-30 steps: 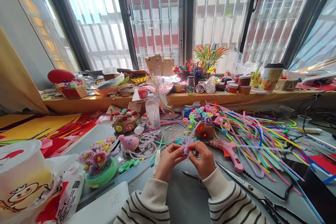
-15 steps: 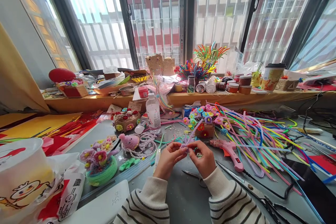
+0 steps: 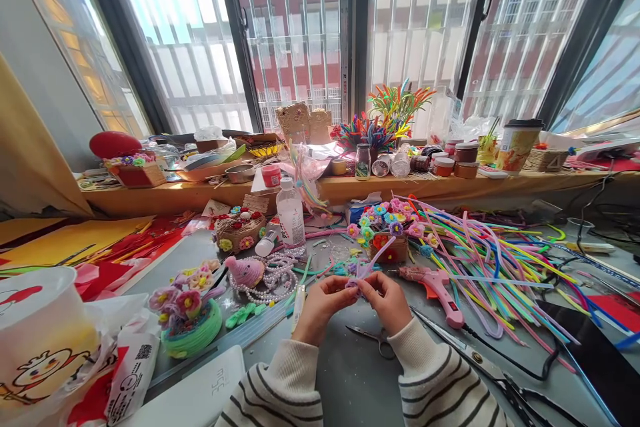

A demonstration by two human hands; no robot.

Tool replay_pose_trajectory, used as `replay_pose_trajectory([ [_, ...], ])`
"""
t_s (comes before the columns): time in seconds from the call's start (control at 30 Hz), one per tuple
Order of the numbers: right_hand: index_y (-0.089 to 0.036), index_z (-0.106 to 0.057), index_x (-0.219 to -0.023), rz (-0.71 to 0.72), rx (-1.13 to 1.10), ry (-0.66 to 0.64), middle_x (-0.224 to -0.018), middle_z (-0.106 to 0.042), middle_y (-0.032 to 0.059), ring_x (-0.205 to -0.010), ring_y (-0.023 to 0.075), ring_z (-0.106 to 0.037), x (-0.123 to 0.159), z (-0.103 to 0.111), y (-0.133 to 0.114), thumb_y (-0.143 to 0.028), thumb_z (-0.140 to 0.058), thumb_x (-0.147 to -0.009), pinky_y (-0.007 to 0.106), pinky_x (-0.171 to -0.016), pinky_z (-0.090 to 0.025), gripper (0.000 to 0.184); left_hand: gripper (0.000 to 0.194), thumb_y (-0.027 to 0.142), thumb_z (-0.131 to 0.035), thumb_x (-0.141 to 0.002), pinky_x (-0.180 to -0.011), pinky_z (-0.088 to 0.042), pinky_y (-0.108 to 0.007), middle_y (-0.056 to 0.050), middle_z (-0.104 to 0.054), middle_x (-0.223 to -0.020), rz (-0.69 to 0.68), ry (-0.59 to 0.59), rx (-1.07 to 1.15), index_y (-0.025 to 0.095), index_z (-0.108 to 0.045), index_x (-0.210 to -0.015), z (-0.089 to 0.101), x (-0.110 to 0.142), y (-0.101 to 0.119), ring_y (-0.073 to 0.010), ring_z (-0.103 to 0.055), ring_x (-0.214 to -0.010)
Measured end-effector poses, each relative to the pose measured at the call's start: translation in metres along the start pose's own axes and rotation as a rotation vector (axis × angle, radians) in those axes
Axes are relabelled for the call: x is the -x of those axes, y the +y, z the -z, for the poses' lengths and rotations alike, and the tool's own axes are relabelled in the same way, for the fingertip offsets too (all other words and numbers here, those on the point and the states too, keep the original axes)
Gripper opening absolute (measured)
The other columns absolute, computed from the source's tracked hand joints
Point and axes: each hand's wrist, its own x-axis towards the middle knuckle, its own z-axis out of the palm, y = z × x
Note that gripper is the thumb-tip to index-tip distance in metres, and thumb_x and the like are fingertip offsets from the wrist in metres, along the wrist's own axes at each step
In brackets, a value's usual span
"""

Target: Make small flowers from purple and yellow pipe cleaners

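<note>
Between my two hands is a small bent piece of purple pipe cleaner (image 3: 369, 263), one stem sticking up and to the right. My left hand (image 3: 327, 303) pinches it from the left, and my right hand (image 3: 385, 299) pinches it from the right, fingertips nearly touching. The fingers cover most of the bent part. Small scissors (image 3: 373, 336) lie on the table just under my right hand. Close to the right is a pink glue gun (image 3: 436, 288). A pink crocheted cone-shaped figure (image 3: 245, 271) and strings of beads (image 3: 280, 280) lie to the left.
A heap of coloured pipe cleaners (image 3: 495, 267) covers the right side, with large scissors (image 3: 475, 357) in front. A bottle (image 3: 291, 217) stands behind my hands beside a flower-filled box (image 3: 387, 250). At left are a green flower pot (image 3: 193, 330) and a white power bank (image 3: 200, 387).
My fingers have shifted on the purple pipe cleaner, and its stem leans further right. Both hands stay in about the same place.
</note>
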Motion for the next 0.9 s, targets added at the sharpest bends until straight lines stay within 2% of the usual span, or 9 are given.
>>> replay_pose_trajectory([
  [0.13, -0.015, -0.045, -0.052, -0.148, -0.153, -0.011, -0.039, -0.039, -0.0057, -0.035, 0.0053, -0.032, -0.002, -0.003, 0.004, -0.046, -0.055, -0.058, 0.019, -0.035, -0.024, 0.033, 0.024, 0.023, -0.067, -0.051, -0.066, -0.042, -0.023, -0.004, -0.061, -0.068, -0.001, -0.018, -0.02, 0.012, -0.059, -0.071, 0.0, -0.002, -0.002, -0.0118, -0.055, -0.066],
  [0.27, -0.015, -0.044, -0.05, -0.287, -0.321, -0.066, -0.036, -0.038, -0.0066, -0.031, 0.004, -0.03, -0.006, -0.004, 0.008, -0.048, -0.058, -0.051, 0.018, -0.033, -0.021, 0.036, 0.023, 0.023, -0.069, -0.047, -0.064, -0.043, -0.024, -0.002, -0.061, -0.061, 0.037, 0.033, 0.019, 0.012, -0.058, -0.064, -0.004, -0.002, 0.0, -0.0114, -0.055, -0.061],
  [0.37, -0.014, -0.045, -0.051, -0.31, -0.349, -0.12, -0.038, -0.04, -0.0054, -0.032, 0.0041, -0.032, -0.007, -0.002, 0.006, -0.045, -0.057, -0.054, 0.018, -0.033, -0.022, 0.033, 0.022, 0.022, -0.069, -0.046, -0.063, -0.044, -0.024, -0.002, -0.06, -0.06, 0.043, 0.073, 0.052, 0.012, -0.058, -0.063, -0.006, 0.001, 0.004, -0.0108, -0.055, -0.059],
  [0.47, -0.014, -0.049, -0.056, -0.152, -0.213, -0.099, -0.045, -0.045, -0.0023, -0.038, 0.0067, -0.038, -0.005, 0.003, -0.002, -0.042, -0.05, -0.063, 0.019, -0.036, -0.028, 0.03, 0.02, 0.02, -0.068, -0.049, -0.063, -0.045, -0.023, -0.002, -0.059, -0.063, 0.028, 0.064, 0.088, 0.012, -0.058, -0.065, -0.006, 0.004, 0.007, -0.0103, -0.055, -0.061],
  [0.57, -0.014, -0.053, -0.07, 0.138, 0.088, 0.054, -0.06, -0.052, 0.0015, -0.051, 0.0101, -0.046, 0.0, 0.009, -0.009, -0.032, -0.047, -0.069, 0.021, -0.045, -0.035, 0.019, 0.018, 0.017, -0.067, -0.051, -0.065, -0.045, -0.022, -0.003, -0.059, -0.068, 0.037, 0.029, 0.139, 0.012, -0.058, -0.065, -0.003, 0.003, 0.006, -0.0097, -0.054, -0.063],
  [0.67, -0.016, -0.052, -0.077, 0.377, 0.322, 0.076, -0.068, -0.052, 0.0022, -0.055, 0.0104, -0.047, 0.002, 0.012, -0.009, -0.024, -0.046, -0.071, 0.021, -0.048, -0.038, 0.012, 0.016, 0.016, -0.066, -0.053, -0.066, -0.045, -0.02, -0.002, -0.058, -0.071, 0.061, -0.009, 0.19, 0.012, -0.059, -0.067, 0.0, 0.001, 0.004, -0.009, -0.054, -0.066],
  [0.8, -0.017, -0.051, -0.074, 0.559, 0.479, 0.092, -0.065, -0.052, 0.0017, -0.054, 0.0106, -0.048, 0.001, 0.012, -0.005, -0.022, -0.043, -0.075, 0.021, -0.05, -0.04, 0.009, 0.014, 0.015, -0.065, -0.055, -0.064, -0.045, -0.019, -0.003, -0.058, -0.07, 0.064, -0.011, 0.237, 0.012, -0.058, -0.067, 0.001, 0.0, 0.001, -0.0083, -0.054, -0.064],
  [0.9, -0.018, -0.054, -0.079, 0.671, 0.56, 0.093, -0.069, -0.054, 0.0035, -0.062, 0.0121, -0.051, 0.001, 0.012, -0.003, -0.019, -0.04, -0.077, 0.022, -0.056, -0.041, 0.014, 0.014, 0.015, -0.065, -0.055, -0.063, -0.045, -0.018, -0.002, -0.058, -0.069, 0.069, -0.018, 0.269, 0.012, -0.057, -0.067, 0.001, 0.0, 0.0, -0.0074, -0.054, -0.062],
])
